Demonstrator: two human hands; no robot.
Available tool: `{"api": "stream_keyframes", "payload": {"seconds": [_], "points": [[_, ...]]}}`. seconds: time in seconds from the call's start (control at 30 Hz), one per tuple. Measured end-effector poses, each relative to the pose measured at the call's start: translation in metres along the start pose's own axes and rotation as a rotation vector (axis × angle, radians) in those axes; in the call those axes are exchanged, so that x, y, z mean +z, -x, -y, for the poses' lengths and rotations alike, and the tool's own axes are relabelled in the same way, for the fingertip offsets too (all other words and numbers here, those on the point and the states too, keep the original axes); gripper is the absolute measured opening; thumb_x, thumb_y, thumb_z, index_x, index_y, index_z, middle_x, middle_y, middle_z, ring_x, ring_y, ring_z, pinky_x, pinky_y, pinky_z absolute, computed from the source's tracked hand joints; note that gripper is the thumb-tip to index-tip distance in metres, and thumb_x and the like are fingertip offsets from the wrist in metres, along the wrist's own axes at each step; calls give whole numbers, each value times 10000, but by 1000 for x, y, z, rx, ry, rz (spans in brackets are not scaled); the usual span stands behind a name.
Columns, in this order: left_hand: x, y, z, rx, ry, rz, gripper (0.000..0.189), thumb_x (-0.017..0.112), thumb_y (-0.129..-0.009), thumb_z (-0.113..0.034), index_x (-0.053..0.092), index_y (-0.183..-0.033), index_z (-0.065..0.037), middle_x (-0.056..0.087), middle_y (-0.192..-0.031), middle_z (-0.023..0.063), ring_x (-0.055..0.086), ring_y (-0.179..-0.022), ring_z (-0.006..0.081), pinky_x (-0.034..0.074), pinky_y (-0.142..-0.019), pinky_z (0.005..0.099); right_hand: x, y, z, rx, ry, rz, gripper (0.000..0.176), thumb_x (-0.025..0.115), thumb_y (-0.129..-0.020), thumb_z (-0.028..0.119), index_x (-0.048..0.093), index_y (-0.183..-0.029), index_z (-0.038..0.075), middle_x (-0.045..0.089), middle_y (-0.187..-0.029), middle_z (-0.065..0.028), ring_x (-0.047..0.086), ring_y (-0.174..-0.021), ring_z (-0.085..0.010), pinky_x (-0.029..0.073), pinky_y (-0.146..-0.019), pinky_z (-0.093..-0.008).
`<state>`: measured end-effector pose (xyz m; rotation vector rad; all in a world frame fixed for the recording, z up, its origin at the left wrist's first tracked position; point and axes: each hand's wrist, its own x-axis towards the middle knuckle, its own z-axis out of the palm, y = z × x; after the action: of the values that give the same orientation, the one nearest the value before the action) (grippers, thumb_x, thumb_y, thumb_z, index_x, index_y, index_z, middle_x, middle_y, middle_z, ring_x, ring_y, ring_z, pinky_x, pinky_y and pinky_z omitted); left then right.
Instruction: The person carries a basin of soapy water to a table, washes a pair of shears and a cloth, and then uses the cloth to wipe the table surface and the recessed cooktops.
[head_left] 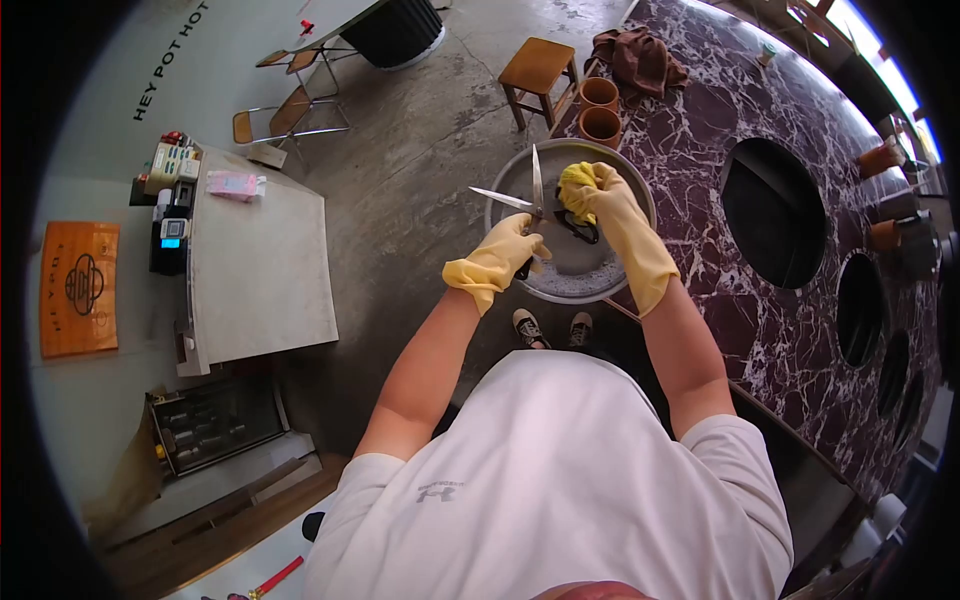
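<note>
In a pale yellow rubber glove, my left hand (508, 250) is closed around the lower part of a pair of scissors (537, 190). The blades are spread apart and point up and away from me. One black handle shows by my left fingers, and another black loop shows below the cloth. My right hand (625, 215), gloved the same way, grips a bunched bright yellow cloth (577, 188). Both hands are over a round grey metal basin (575, 298) with water and some suds in it. My right fingers partly hide the cloth.
Two brown cups (600, 125) and a crumpled brown cloth (640, 62) lie beyond the basin on a dark marbled counter (690, 190) with round black openings. A wooden stool (538, 68) stands past it. On the left is a pale table (260, 260) with a pink packet (235, 186).
</note>
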<state>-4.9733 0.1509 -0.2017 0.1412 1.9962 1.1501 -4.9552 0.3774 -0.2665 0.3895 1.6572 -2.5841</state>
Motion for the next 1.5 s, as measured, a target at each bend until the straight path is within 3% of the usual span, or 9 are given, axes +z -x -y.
{"api": "stream_keyframes", "payload": {"seconds": [0.53, 0.7, 0.83, 0.9, 1.1, 1.17, 1.37, 1.43, 1.5], "points": [[42, -4, -23, 340, 290, -217, 330, 580, -1141, -172, 699, -1430, -68, 756, -1083, -26, 648, -840, 18, 482, -648, 195, 33, 100, 39, -167, 524, 5, 725, 789, -1000, 283, 491, -1595, -5, 702, -1329, -204, 711, -1184, -282, 548, -1040, -358], [96, -25, -21, 467, 454, 168, 400, 562, -1179, -309, 667, -1459, -45, 710, -1082, -40, 622, -893, 24, 522, -731, 202, -11, 102, -1, -110, 211, -171, 540, 762, -1005, 144, 577, -1500, 31, 687, -1229, -90, 680, -1016, -135, 583, -843, -298], [143, -17, -42, 869, -39, 185, 483, 611, -1133, -210, 564, -1556, 17, 657, -1443, 92, 670, -1161, 123, 564, -987, 296, -75, 124, -20, -140, -191, -338, 306, 718, -1015, 99, 666, -1306, 18, 721, -1107, -59, 687, -992, -142, 560, -843, -300], [163, -14, -48, 664, 365, 425, 490, 627, -1108, -221, 581, -1529, 25, 672, -1441, 129, 666, -1201, 152, 543, -1022, 322, -107, 143, -13, -88, -17, -511, 267, 688, -1023, 121, 685, -1264, 6, 733, -1075, -56, 696, -978, -160, 559, -836, -318], [79, -103, 25, 584, -1225, -514, 736, 775, -820, -220, 581, -1512, -62, 406, -1699, 262, 337, -1585, 486, 287, -1293, 551, -231, 210, -48, 397, 1332, -644, 255, 701, -933, 160, 702, -1119, -13, 760, -1047, -212, 736, -965, -405, 572, -878, -475], [58, -116, 30, 521, -1338, -394, 704, 798, -838, -268, 605, -1488, -80, 401, -1708, 271, 300, -1616, 478, 187, -1333, 566, -248, 226, -56, 340, 1378, -644, 266, 727, -912, 172, 700, -1112, 0, 750, -1062, -233, 708, -1016, -459, 567, -903, -511], [30, -104, 3, 565, -857, -241, 286, 733, -963, -153, 730, -1219, -27, 715, -1376, 230, 663, -1310, 349, 484, -1157, 487, -256, 231, -49, 241, 1630, -671, 368, 786, -894, 205, 714, -1199, 12, 736, -1173, -227, 704, -1118, -428, 558, -993, -500], [19, -108, 13, 449, 107, -96, 136, 669, -1040, -66, 721, -1152, -9, 785, -1070, 83, 740, -939, 160, 596, -867, 305, -253, 227, -49, 185, 1582, -710, 416, 790, -913, 221, 704, -1257, 2, 741, -1202, -219, 713, -1136, -398, 562, -1007, -478], [13, -74, -20, 521, 80, -171, 142, 596, -1095, 3, 723, -1157, -1, 767, -1029, 44, 704, -834, 81, 582, -753, 239, -241, 213, -47, 130, 1532, -734, 465, 794, -932, 237, 694, -1314, -9, 746, -1232, -211, 722, -1153, -368, 565, -1021, -456]]}}
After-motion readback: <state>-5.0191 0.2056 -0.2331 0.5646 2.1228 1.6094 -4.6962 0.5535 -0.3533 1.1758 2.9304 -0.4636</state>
